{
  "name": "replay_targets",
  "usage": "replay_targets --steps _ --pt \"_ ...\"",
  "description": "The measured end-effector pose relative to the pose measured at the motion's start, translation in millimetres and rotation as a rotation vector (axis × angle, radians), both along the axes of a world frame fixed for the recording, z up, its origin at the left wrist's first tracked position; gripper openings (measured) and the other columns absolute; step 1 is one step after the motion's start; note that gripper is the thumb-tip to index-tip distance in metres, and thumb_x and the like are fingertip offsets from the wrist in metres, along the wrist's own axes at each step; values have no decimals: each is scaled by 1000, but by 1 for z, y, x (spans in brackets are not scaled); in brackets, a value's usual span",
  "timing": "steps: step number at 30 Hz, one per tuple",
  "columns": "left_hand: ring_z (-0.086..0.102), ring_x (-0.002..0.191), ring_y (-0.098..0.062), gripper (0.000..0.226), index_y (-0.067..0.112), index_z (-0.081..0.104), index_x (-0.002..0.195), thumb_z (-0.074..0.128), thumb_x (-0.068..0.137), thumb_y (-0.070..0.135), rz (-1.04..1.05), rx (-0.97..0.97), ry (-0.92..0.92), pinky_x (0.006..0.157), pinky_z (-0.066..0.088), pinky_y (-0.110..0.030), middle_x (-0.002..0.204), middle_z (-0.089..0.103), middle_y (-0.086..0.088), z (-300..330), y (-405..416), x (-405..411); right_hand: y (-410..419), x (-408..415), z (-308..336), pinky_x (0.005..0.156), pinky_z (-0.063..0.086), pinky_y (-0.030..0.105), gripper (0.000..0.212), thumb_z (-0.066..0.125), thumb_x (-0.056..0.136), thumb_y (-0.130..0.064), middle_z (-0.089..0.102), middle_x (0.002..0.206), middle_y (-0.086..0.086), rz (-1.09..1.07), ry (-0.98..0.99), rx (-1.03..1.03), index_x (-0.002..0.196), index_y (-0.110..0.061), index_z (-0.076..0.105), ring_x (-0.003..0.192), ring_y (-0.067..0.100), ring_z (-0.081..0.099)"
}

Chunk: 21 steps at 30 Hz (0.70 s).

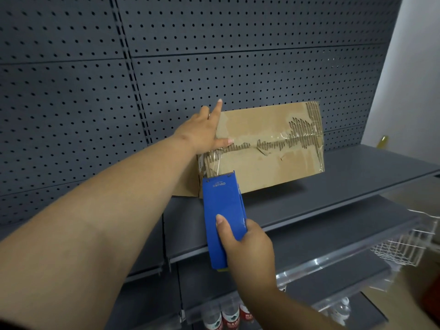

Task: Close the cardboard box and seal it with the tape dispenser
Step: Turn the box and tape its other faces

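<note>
In the middle of the frame, my left hand (204,129) presses flat on the cardboard box (264,148). Lower down, my right hand (247,248) grips the blue tape dispenser (222,210), touching the box.

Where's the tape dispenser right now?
In the head view, the blue tape dispenser is at centre, gripped by the right hand, its toothed end against the near left corner of the box on the shelf.

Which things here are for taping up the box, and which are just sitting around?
For the job:
- cardboard box, flaps down, on the shelf
- blue tape dispenser, gripped by the right hand
- left hand, pressing on the box

Just sitting around:
- white wire basket
- water bottles on a lower shelf
- yellow bottle far right
</note>
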<state>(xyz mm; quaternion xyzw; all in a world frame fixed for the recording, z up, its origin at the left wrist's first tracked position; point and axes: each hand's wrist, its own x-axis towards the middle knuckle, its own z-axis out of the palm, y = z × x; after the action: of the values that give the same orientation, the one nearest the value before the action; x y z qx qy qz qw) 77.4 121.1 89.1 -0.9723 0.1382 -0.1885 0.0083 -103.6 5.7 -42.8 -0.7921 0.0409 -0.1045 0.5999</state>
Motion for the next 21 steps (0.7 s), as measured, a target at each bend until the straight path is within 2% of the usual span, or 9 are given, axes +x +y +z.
replay_targets --steps 3,10,16,21 --pt "38 121 -27 100 22 -15 147 47 82 66 -1 -4 -5 92 41 -40 138 27 -11 0 0 0 5 -9 3 47 36 11 34 57 83 -52 60 69 -8 9 6 117 74 -20 55 58 4 56" --pt "38 120 -26 100 22 -16 146 47 82 66 -1 -22 5 92 39 -38 137 28 -10 2 0 2 12 -17 15 43 37 13 37 61 81 -47 56 59 -6 24 -17 330 65 -14 52 46 1 50" --pt "37 122 -26 100 23 -16 146 45 81 68 -1 -18 1 93 39 -39 137 28 -9 1 2 2 10 -9 1 45 37 10 29 61 83 -46 60 64 -8 23 15 243 69 -21 55 53 -5 56" --pt "38 120 -25 100 23 -17 146 47 82 66 2 -14 -13 88 37 -35 136 28 -9 -1 0 2 6 2 -6 50 38 15 31 58 83 -50 61 71 -8 24 55 146 75 -20 56 61 5 58"
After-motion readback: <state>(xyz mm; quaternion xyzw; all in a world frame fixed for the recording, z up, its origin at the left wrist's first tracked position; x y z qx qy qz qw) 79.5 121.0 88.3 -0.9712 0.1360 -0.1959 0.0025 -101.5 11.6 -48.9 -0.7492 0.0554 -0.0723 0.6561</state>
